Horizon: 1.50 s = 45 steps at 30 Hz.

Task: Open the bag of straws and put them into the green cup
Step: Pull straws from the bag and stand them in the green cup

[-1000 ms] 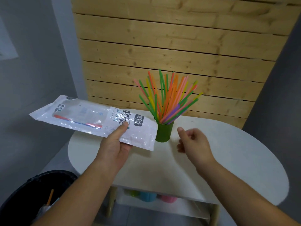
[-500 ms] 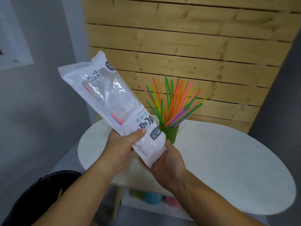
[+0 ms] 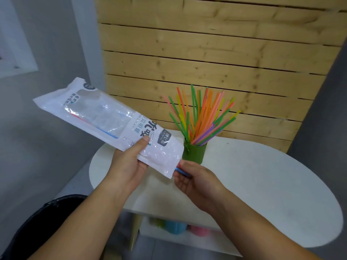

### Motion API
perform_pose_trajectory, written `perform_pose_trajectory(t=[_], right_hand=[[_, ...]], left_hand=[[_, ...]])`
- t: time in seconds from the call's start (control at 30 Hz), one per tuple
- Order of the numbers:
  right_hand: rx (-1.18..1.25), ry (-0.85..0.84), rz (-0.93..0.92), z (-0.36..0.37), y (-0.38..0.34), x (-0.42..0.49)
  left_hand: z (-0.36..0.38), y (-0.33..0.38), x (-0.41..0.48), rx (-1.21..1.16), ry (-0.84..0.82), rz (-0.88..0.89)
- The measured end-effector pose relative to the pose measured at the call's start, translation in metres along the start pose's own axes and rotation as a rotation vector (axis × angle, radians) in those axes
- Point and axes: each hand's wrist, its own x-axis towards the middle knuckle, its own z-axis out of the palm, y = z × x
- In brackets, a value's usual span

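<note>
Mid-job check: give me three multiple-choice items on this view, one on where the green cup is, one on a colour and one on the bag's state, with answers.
1. Where does the green cup stand?
A: on the shelf under the table
B: on the white table
C: in the black bin

2. What colour is the straw poking from the bag's lower end?
A: blue
B: black
C: white

3. What state is the bag in?
A: sealed, lying flat on the table
B: crumpled in the bin
C: held tilted, lower end open

Answers:
1 B: the cup stands on the tabletop just behind the bag.
2 A: a blue end lies under the thumb of the right hand.
3 C: the left hand grips it, thumb on top, and a straw pokes out below.
</note>
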Motion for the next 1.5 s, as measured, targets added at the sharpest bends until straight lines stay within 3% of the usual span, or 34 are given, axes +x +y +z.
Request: perform_pose_trajectory(t=[0.53,0.8,1.03,1.23,1.5], right_hand=[[0.301,0.042,-0.098,-0.002,-0.02,-0.005],[0.208,-0.024,-0.221,0.003,-0.014,-0.001],[-0.001,0.122,-0.38,0.0,-0.025,-0.002],[0.03,0.249,-0.541,-0.02,-0.054,-0.006],[-0.012,0.36,-0.615,-0.049,-0.075,-0.01]], left_hand=[[0.0,-0.009,-0.003,-0.133,0.109,-0.103],[0.004,-0.017,-0.006,-0.151,0.111,-0.124],[0.003,-0.018,-0.004,-0.195,0.135,-0.144],[-0.012,-0.016,0.006,-0.26,0.28,-0.158],[-0.009,-0.023,0.008,-0.296,0.295,-0.16]])
